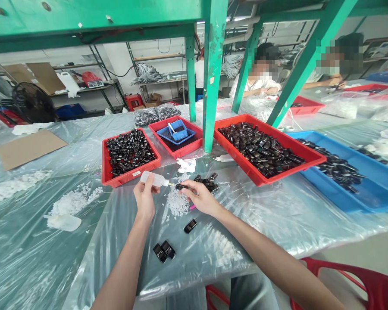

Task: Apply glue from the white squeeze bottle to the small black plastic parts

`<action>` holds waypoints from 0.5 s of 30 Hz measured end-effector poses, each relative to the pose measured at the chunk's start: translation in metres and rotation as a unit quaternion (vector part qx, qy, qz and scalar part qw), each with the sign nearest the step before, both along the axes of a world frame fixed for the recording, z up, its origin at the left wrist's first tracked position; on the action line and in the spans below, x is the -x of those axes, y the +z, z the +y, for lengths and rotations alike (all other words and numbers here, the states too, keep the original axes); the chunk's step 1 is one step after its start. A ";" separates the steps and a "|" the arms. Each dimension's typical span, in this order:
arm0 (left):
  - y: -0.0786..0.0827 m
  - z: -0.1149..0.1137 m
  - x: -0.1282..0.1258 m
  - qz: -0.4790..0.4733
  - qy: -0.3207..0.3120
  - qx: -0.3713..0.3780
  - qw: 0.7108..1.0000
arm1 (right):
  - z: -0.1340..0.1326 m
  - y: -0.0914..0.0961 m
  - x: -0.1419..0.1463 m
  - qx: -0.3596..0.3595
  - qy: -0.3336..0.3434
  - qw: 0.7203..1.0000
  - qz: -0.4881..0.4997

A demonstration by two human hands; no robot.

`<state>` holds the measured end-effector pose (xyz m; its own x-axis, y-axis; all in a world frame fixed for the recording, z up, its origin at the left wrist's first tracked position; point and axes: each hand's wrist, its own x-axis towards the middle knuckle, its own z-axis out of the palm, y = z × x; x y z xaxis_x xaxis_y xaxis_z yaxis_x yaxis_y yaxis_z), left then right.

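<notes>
My left hand (pixel 145 196) is wrapped round a translucent squeeze bottle (pixel 155 179) with a thin nozzle, tilted sideways and pointing right. My right hand (pixel 201 196) pinches a small black plastic part (pixel 180 187) close to the nozzle tip; whether they touch I cannot tell. Below the hands lies a heap of small white pieces (pixel 178 203). Just behind my right hand is a small pile of black parts (pixel 210 181). Nearer me, one glossy black part (pixel 190 226) lies alone, and two more black parts (pixel 164 251) rest side by side.
Red trays (pixel 131 177) (pixel 268 178) full of black parts stand beyond my hands. Between them, another red tray (pixel 181 153) holds blue containers (pixel 177 131). A blue tray (pixel 371 189) is at right. A green post (pixel 211 86) rises from the table. Co-workers sit opposite.
</notes>
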<state>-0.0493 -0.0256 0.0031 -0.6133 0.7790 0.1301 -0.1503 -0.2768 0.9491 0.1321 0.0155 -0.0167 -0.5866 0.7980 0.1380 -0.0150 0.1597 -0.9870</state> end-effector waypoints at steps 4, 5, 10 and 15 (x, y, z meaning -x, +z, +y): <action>0.000 -0.002 0.000 0.033 0.004 -0.012 0.999 | 0.000 0.000 0.000 -0.007 -0.001 1.000 0.000; -0.001 -0.002 0.001 0.037 0.005 -0.014 0.999 | 0.000 0.001 0.000 -0.008 0.001 1.000 -0.001; -0.002 -0.001 0.002 0.039 0.006 -0.018 0.999 | -0.002 0.005 0.001 0.004 0.008 1.000 0.001; -0.003 -0.001 0.002 0.051 0.006 -0.018 0.999 | -0.003 0.005 0.001 0.019 0.023 1.000 0.005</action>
<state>-0.0515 -0.0266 0.0003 -0.6046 0.7657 0.2194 -0.0506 -0.3118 0.9488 0.1311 0.0127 -0.0120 -0.6223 0.7745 0.1135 -0.0309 0.1206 -0.9922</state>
